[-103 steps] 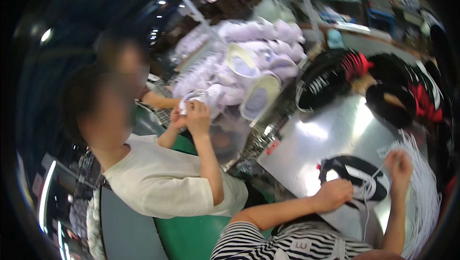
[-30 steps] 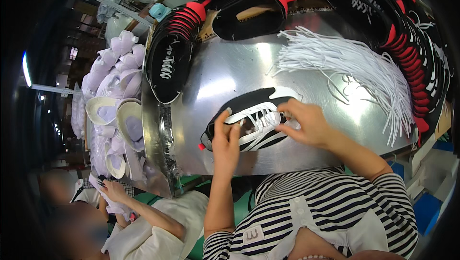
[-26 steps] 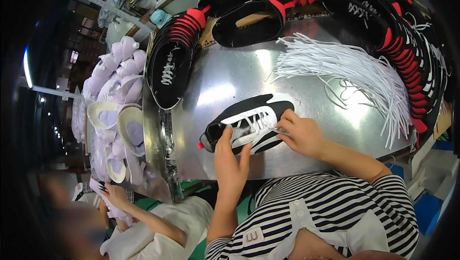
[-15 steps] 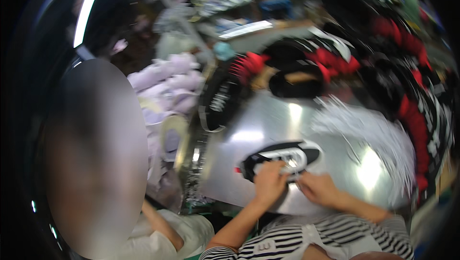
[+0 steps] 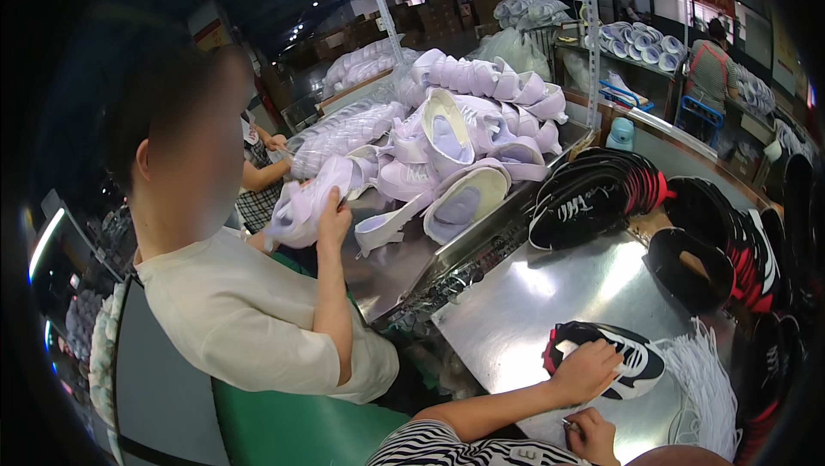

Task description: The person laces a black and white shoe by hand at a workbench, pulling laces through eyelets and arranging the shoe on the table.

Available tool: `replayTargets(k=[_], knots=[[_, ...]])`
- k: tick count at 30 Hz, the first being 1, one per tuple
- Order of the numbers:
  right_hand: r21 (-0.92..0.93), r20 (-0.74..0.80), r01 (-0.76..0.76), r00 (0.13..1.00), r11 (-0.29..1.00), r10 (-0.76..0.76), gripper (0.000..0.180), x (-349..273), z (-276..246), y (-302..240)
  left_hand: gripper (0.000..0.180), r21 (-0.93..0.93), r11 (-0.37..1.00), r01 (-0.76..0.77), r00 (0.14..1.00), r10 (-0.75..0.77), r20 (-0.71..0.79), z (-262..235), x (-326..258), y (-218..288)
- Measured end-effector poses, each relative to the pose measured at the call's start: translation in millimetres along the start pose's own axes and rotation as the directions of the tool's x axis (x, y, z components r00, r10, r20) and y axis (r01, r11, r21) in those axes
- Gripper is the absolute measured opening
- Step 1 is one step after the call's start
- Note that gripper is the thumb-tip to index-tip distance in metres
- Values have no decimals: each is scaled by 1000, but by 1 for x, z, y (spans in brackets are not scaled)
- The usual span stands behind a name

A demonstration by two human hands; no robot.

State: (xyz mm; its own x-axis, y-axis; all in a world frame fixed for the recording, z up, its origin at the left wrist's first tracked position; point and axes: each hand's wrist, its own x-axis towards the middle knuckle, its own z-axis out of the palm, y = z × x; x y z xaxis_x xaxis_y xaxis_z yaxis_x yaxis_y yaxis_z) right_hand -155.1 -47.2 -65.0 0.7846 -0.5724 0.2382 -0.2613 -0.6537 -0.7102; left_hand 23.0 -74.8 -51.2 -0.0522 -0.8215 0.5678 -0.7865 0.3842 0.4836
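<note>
A black and white shoe (image 5: 640, 363) with a red edge lies on the metal tabletop (image 5: 490, 311) in front of me, white laces across its top. My left hand (image 5: 589, 371) rests over its near side, fingers bent and gripping around the lacing. Nearer my body and apart from the shoe, my right hand (image 5: 593, 434) is closed, with a small shiny thing at its fingertips that is too small to name. A thick bundle of loose white laces (image 5: 700, 384) lies just right of the shoe.
Rows of black and red shoe uppers (image 5: 584, 200) line the table's far and right sides. Beyond a raised metal edge (image 5: 468, 251) is a heap of pale lilac shoes (image 5: 464, 131). At my left a co-worker in a cream shirt (image 5: 249, 311) holds one lilac shoe (image 5: 314, 204).
My view has swung to the left, showing the co-worker and the lilac shoes. My right hand has drawn back from the shoe toward my body, while my left hand stays on it.
</note>
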Motion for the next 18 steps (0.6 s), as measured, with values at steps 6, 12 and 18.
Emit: replayTargets(k=[6,12,18], knots=[[-15,84,43,996,999,-41,15,18,-3,12,30,-58,987,-150,989,150,8,1,26,-21],[45,-56,41,998,998,-39,31,33,8,63,27,-84,979,-187,981,182,-66,6,34,-41],[344,-679,-38,680,938,277,57,93,-91,132,22,-83,981,-173,983,168,-71,5,28,-45]])
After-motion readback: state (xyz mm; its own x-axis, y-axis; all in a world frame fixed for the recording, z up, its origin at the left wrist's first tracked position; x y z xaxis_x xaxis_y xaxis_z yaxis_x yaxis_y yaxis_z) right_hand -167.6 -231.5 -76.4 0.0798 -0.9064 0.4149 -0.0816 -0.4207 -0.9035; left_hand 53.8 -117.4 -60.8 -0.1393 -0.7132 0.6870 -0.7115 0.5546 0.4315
